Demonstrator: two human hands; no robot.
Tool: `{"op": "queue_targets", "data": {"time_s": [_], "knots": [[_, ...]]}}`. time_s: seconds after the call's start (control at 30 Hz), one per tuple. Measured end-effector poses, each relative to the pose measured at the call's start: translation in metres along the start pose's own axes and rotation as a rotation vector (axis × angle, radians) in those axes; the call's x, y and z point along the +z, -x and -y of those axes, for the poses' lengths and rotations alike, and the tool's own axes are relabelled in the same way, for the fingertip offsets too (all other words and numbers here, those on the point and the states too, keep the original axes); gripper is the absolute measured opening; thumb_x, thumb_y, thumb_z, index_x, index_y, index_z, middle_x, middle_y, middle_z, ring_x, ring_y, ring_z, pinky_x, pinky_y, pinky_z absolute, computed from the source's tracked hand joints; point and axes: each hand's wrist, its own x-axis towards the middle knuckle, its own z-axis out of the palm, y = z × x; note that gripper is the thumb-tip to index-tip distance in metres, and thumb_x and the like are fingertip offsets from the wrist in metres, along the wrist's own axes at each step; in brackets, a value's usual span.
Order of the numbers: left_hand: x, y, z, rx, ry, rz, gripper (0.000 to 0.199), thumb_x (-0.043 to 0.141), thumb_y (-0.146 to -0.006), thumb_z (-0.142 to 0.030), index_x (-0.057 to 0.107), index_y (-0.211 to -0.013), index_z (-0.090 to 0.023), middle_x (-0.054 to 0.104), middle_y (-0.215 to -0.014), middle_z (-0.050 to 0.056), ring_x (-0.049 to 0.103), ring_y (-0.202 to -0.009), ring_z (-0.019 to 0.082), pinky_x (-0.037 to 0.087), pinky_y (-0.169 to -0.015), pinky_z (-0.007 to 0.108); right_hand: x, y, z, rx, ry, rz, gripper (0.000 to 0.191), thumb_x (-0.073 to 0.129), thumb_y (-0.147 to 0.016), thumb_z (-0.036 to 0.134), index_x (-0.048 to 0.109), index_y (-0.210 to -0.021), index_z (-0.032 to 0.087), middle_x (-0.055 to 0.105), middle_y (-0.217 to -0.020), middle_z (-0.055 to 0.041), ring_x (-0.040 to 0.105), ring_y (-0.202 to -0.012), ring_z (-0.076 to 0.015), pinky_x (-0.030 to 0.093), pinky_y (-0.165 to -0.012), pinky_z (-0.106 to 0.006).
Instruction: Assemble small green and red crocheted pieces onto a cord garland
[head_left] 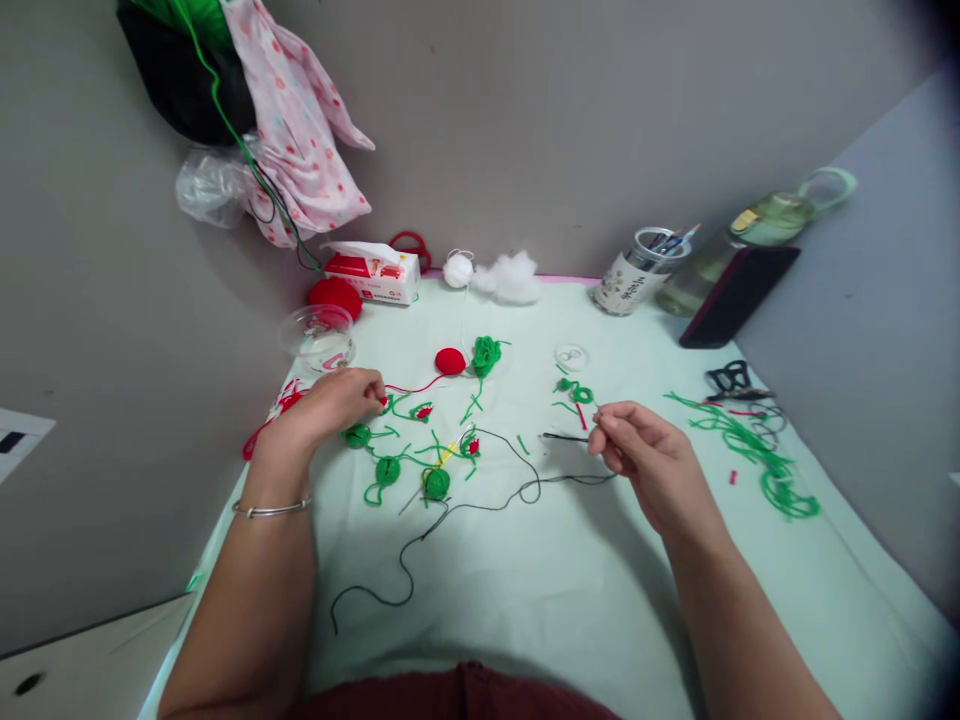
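My left hand (346,400) reaches to the left side of the table, its fingertips closed on a small red-and-green crocheted piece (384,402), mostly hidden. Close by lie green crocheted balls (388,470) with loose tails and another red-and-green piece (423,411). My right hand (637,450) is pinched on black yarn (564,437), a short doubled end pointing left from the fingers. A thin sliver shows above the fingertips, too small to name. More black yarn (491,507) winds across the table toward a yellow-handled crochet hook (448,454).
At the back are a tissue box (382,278), white stuffing (511,278), a pen jar (637,272), a bottle (757,235) and a leaning phone (739,297). A red ball (450,361) and green yarn bundle (487,355) lie mid-table. Green strands (780,480) lie right; a clear tub (328,340) stands left.
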Motion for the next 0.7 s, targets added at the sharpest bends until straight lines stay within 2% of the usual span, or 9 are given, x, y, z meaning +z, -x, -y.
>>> {"op": "queue_targets", "data": {"time_s": [0.13,0.2,0.27,0.33,0.4,0.5,0.57,0.6,0.7], "knots": [[0.005,0.012,-0.041,0.189,0.161,-0.112,0.006,0.066,-0.079,-0.026,0.070,-0.082,-0.023,0.069,-0.084,0.003,0.059,-0.078,0.021,0.039,-0.068,0.030,0.004,0.006,0.002,0.016,-0.051,0.063,0.022,0.074,-0.083,0.037,0.063,-0.086,0.018,0.067,-0.065,-0.0007,0.046,-0.047,-0.0068,0.032,-0.043,-0.019],[0.016,0.026,-0.076,0.310,0.440,-0.018,0.022,0.068,-0.082,-0.033,0.070,-0.103,-0.025,0.068,-0.113,0.005,0.060,-0.100,0.022,0.043,-0.082,0.031,0.010,0.013,0.002,0.048,-0.118,0.183,0.024,0.075,-0.082,0.038,0.061,-0.086,0.019,0.067,-0.063,-0.0011,0.052,-0.048,-0.0095,0.036,-0.043,-0.019],[0.033,0.041,-0.111,0.441,0.737,0.192,0.045,0.073,-0.080,-0.034,0.063,-0.123,-0.029,0.060,-0.134,0.005,0.054,-0.120,0.023,0.042,-0.093,0.032,0.017,0.021,0.004,0.070,-0.205,0.321,0.027,0.074,-0.082,0.042,0.058,-0.084,0.020,0.066,-0.060,-0.0008,0.054,-0.046,-0.0112,0.038,-0.040,-0.020],[0.051,0.054,-0.138,0.530,0.917,0.513,0.066,0.080,-0.075,-0.031,0.054,-0.136,-0.028,0.057,-0.137,0.008,0.054,-0.120,0.022,0.043,-0.095,0.032,0.017,0.027,0.008,0.052,-0.279,0.404,0.029,0.074,-0.083,0.043,0.056,-0.083,0.021,0.065,-0.058,0.0003,0.052,-0.043,-0.0109,0.039,-0.039,-0.020],[0.063,0.063,-0.152,0.517,1.023,0.796,0.069,0.079,-0.077,-0.030,0.050,-0.139,-0.027,0.064,-0.124,0.009,0.063,-0.096,0.016,0.047,-0.080,0.028,0.007,0.030,0.017,-0.036,-0.345,0.365,0.027,0.075,-0.082,0.041,0.057,-0.082,0.022,0.060,-0.054,0.0032,0.048,-0.041,-0.0096,0.039,-0.038,-0.020],[0.058,0.065,-0.149,0.489,0.974,1.118,0.035,0.067,-0.088,-0.034,0.065,-0.120,-0.018,0.069,-0.081,0.003,0.049,-0.052,0.006,0.041,-0.053,0.021,-0.031,0.033,0.034,-0.246,-0.492,0.097,0.022,0.079,-0.079,0.031,0.060,-0.081,0.021,0.047,-0.050,0.0077,0.040,-0.042,-0.0062,0.037,-0.038,-0.015],[0.041,0.064,-0.135,0.504,0.917,1.142,0.026,0.063,-0.091,-0.036,0.072,-0.102,-0.014,0.063,-0.064,0.001,0.045,-0.046,0.006,0.036,-0.045,0.019,-0.062,0.037,0.041,-0.359,-0.612,-0.089,0.021,0.080,-0.077,0.021,0.060,-0.083,0.018,0.042,-0.052,0.0090,0.037,-0.044,-0.0039,0.036,-0.038,-0.012],[0.029,0.064,-0.124,0.508,0.919,1.082,0.027,0.062,-0.091,-0.038,0.074,-0.095,-0.014,0.060,-0.057,0.000,0.045,-0.044,0.006,0.034,-0.043,0.018,-0.077,0.040,0.041,-0.389,-0.664,-0.158,0.020,0.079,-0.077,0.017,0.060,-0.085,0.016,0.041,-0.053,0.0095,0.037,-0.045,-0.0032,0.037,-0.038,-0.011],[-0.006,0.068,-0.088,0.603,1.014,0.751,0.034,0.060,-0.091,-0.044,0.073,-0.076,-0.017,0.043,-0.039,-0.007,0.033,-0.033,0.002,0.029,-0.040,0.015,-0.113,0.047,0.028,-0.394,-0.791,-0.279,0.020,0.073,-0.077,0.008,0.058,-0.089,0.013,0.043,-0.058,0.0099,0.041,-0.047,-0.0025,0.039,-0.039,-0.012]]}}
